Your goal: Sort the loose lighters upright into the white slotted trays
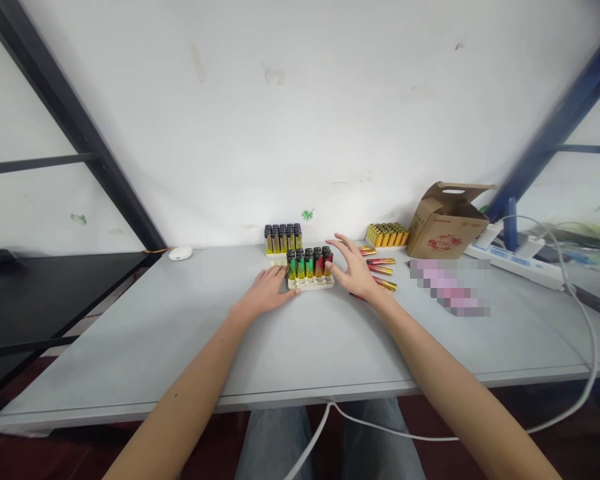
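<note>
A white tray (311, 284) stands mid-table, holding several upright lighters (309, 263) with black tops and green, yellow or red bodies; its front slots are bare. At its left edge rests my left hand (269, 290), thumb stretched along the tray's front corner. My right hand (353, 269) is at the tray's right side, fingers apart and raised, thumb beside the rightmost red lighter. Whether the thumb touches it I cannot tell. Several loose red and gold lighters (381, 269) lie flat beyond my right hand, which partly covers them.
Behind the tray stands another group of lighters (283, 239). Yellow lighters (387, 235) stand beside an open cardboard box (445, 233). A power strip (515, 262), a white cable (575, 287) and a blurred pink item (447, 287) are at right. A white case (181, 253) lies at left.
</note>
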